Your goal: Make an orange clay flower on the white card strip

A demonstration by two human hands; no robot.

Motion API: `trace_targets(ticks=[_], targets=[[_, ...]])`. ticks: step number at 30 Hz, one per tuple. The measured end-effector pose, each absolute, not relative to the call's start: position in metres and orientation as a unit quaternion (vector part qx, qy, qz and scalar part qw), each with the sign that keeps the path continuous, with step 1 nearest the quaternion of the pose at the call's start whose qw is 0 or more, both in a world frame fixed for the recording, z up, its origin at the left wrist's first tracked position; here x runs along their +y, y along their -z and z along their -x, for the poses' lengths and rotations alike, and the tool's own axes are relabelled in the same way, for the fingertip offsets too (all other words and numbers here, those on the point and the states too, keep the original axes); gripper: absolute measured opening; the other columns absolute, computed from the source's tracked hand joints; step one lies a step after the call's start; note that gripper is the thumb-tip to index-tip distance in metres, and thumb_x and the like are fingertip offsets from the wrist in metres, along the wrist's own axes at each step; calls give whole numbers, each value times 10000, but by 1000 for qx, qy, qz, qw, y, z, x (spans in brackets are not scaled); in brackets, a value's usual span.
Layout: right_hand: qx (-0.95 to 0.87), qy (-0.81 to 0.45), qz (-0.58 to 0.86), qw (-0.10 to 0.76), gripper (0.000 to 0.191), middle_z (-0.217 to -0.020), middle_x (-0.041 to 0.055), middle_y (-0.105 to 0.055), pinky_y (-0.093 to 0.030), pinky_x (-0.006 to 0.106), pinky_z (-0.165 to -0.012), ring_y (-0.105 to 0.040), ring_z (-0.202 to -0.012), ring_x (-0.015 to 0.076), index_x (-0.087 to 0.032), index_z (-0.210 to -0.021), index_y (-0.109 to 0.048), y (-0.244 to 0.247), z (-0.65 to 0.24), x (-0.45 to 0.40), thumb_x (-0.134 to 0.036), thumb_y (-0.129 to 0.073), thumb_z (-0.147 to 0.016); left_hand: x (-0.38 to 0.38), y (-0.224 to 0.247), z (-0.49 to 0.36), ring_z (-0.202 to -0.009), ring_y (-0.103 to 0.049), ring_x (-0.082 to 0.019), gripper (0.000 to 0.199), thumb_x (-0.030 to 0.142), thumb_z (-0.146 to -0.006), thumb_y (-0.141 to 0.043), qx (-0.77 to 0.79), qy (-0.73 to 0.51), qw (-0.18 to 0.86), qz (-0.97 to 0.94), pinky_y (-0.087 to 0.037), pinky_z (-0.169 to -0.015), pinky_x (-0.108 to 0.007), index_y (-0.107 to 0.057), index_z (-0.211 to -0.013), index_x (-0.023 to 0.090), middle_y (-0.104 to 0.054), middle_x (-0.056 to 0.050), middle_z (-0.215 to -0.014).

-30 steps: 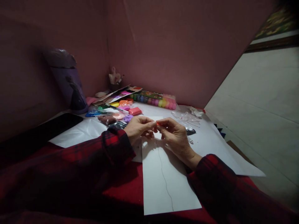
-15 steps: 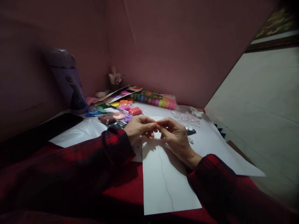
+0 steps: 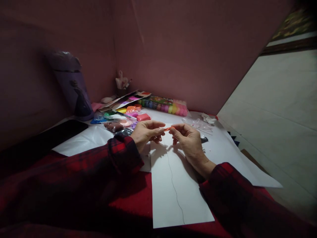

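Note:
A thin strip of orange modelling clay [image 3: 167,129] stretches between my two hands. My left hand [image 3: 145,133] pinches its left end between thumb and fingertips. The other end is pinched by my right hand [image 3: 189,140]. Both hands hover over the far part of a long white paper strip [image 3: 170,185]. A wavy pencil-like line [image 3: 173,185] runs down the paper toward me. Part of the strip's far end is hidden behind my hands.
Behind my hands lie several small clay packets, a red one [image 3: 143,117] among them, and a long pack of coloured clay [image 3: 160,105]. At left stand a purple container [image 3: 74,89] and a black phone-like slab [image 3: 66,129]. A crumpled tissue [image 3: 208,118] lies at right.
My right hand has shifted slightly right, away from the left. More of the orange clay now shows between the fingertips, drawn out into a short strip.

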State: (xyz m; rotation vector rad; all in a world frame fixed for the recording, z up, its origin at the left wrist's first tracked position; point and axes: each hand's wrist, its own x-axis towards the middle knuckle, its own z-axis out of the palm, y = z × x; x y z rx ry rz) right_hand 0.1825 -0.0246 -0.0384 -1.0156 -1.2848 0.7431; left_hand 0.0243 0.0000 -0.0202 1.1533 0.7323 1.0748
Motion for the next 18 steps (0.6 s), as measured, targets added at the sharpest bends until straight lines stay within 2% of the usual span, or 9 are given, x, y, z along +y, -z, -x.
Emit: trace_targets(ticks=[3,9,13,18], targets=[[-580,-348,416,608,234,-715,7,-633,-482,235,-444,-544,-534,106,-165,-847,-642,38,-181,-26,-356,-716,-734,0,21,-24,-454,-557,-94,358,239,-604,-811,313,-451,651,-524,-441,-469,-225,-674,-899,89,-650,-27,-610],[-636,-330,383,583,173,-746,11,-658,-470,221,-466,-604,-650,138,-181,-873,-656,40,-179,-29,-304,-705,-763,1,22,-23,-460,-531,-79,297,330,-619,-793,293,-423,640,-571,-424,-447,-209,-668,-730,84,-616,-20,-615],[-652,-281,399,580,157,-762,15,-661,-468,226,-467,-600,-644,135,-188,-856,-670,40,-178,-31,-328,-682,-786,0,21,-24,-450,-521,-76,275,315,-633,-783,296,-423,635,-575,-416,-431,-198,-648,-699,85,-609,-18,-591],[-645,-288,394,588,164,-744,9,-649,-474,235,-475,-567,-586,114,-175,-822,-661,37,-177,-33,-339,-657,-813,-1,21,-24,-454,-550,-85,291,319,-644,-781,282,-422,652,-564,-448,-441,-204,-634,-728,83,-635,-35,-620]])
